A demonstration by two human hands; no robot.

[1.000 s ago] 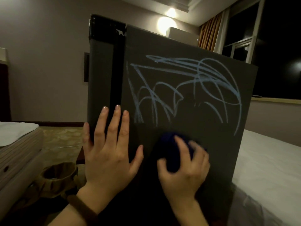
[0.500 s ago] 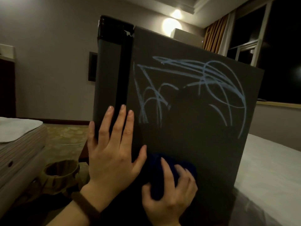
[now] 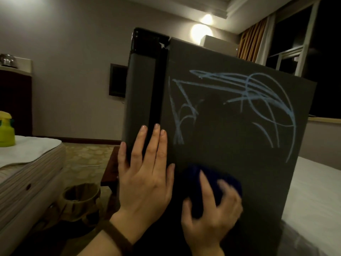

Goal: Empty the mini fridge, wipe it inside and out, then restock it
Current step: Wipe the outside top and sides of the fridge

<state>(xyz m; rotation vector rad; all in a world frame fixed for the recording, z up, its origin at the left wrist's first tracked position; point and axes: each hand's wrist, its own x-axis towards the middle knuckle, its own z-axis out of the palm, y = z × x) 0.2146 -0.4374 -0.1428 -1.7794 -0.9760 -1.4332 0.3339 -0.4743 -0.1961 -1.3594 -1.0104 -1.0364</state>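
- Head view is showing the mini fridge filling the centre, its dark side panel facing the camera and carrying pale blue scribbles from about 10 o'clock round to 3 o'clock.
- Left hand is lying flat at 7 o'clock on the panel's edge, fingers straight and spread, spanning the seam by the door; judging by this, it is bracing the fridge so it is not sliding under the rubbing.
- Right hand is curling its fingers round a dark blue cloth at 5 o'clock and pressing it against the panel, below the marks; it is blurring, which suggests wiping.
- Judging from the marks left, the outside wipe is only partly done, and the cloth needs working upward toward 12 o'clock.
- Bed is lying at 4 o'clock, a second bed at 9 o'clock holding a green bottle, and a bin is standing at 7 o'clock.
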